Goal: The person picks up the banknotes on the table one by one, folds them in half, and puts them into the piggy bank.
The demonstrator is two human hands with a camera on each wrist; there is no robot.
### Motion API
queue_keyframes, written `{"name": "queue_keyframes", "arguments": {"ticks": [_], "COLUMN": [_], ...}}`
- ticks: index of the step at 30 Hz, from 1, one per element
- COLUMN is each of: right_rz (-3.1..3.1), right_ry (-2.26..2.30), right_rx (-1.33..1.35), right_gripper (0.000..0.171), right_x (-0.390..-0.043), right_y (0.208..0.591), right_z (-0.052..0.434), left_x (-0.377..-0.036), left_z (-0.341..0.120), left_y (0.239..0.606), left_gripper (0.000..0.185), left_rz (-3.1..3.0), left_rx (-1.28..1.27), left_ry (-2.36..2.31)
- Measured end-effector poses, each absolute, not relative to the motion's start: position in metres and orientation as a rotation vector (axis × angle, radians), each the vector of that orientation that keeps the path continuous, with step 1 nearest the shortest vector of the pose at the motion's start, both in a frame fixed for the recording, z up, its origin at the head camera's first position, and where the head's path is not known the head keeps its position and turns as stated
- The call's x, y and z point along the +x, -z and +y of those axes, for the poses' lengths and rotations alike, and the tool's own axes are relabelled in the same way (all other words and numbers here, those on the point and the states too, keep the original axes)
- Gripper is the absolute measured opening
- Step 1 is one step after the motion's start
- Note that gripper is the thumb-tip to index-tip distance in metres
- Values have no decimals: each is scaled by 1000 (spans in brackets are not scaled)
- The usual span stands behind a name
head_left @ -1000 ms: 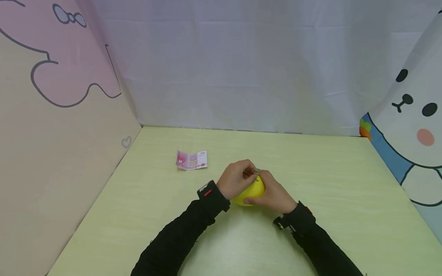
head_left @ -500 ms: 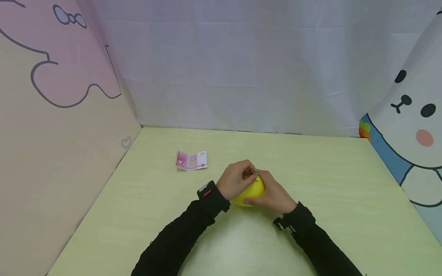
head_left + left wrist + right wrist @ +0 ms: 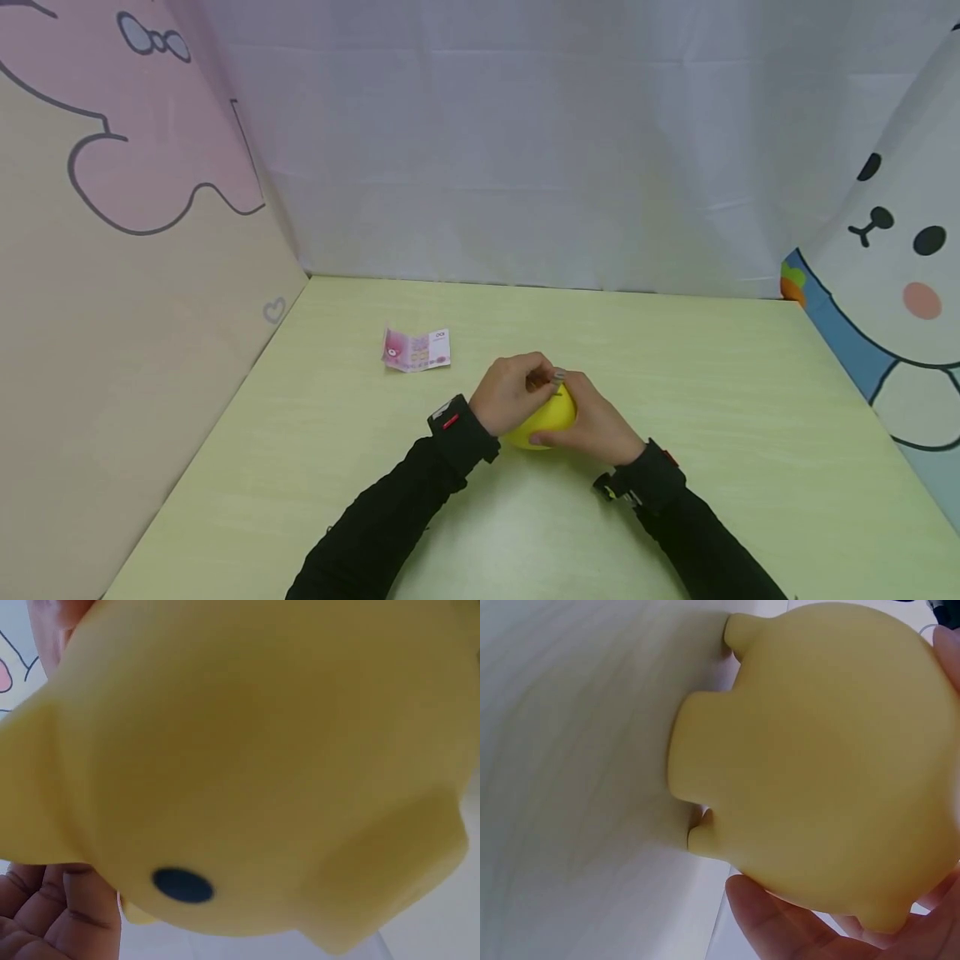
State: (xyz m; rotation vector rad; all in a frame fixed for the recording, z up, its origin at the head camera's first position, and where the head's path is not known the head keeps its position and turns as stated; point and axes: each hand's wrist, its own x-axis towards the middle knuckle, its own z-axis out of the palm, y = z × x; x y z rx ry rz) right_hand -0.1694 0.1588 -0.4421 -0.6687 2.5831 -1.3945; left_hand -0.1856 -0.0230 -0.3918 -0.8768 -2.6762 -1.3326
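Note:
A rounded yellow piggy bank point(image 3: 542, 427) stands on its short feet on the table. My right hand point(image 3: 596, 421) grips its right side, thumb in front. Over its top, my left hand point(image 3: 513, 392) has curled fingers and pinches a small silvery-grey piece point(image 3: 558, 377), too small to identify, just above a dark slot. The left wrist view is filled by the piggy bank's yellow side point(image 3: 262, 750), with a dark oval eye point(image 3: 184, 885). In the right wrist view its feet point(image 3: 697, 746) touch the tabletop.
A creased pink toy banknote point(image 3: 416, 350) marked 100 lies on the pale yellow-green table point(image 3: 712, 375), left of and behind the piggy bank. A white cloth point(image 3: 487, 150) hangs along the back edge. Cartoon-printed panels point(image 3: 187, 350) stand at both sides.
My left hand has sunk slightly toward the piggy bank's top, and the silvery-grey piece sits a little lower. The right hand and the banknote stay put.

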Motion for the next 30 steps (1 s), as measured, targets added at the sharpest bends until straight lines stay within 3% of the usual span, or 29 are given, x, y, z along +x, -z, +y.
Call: {"name": "queue_keyframes", "arguments": {"ticks": [30], "right_rz": [2583], "right_ry": [1404], "right_rx": [-705], "right_gripper": [78], "right_x": [-170], "right_y": [442], "right_z": [160], "left_x": [-181], "left_z": [-23], "left_y": [387], "left_gripper": [12], "left_rz": [-2596], "left_rx": [-965], "left_ry": [1249]}}
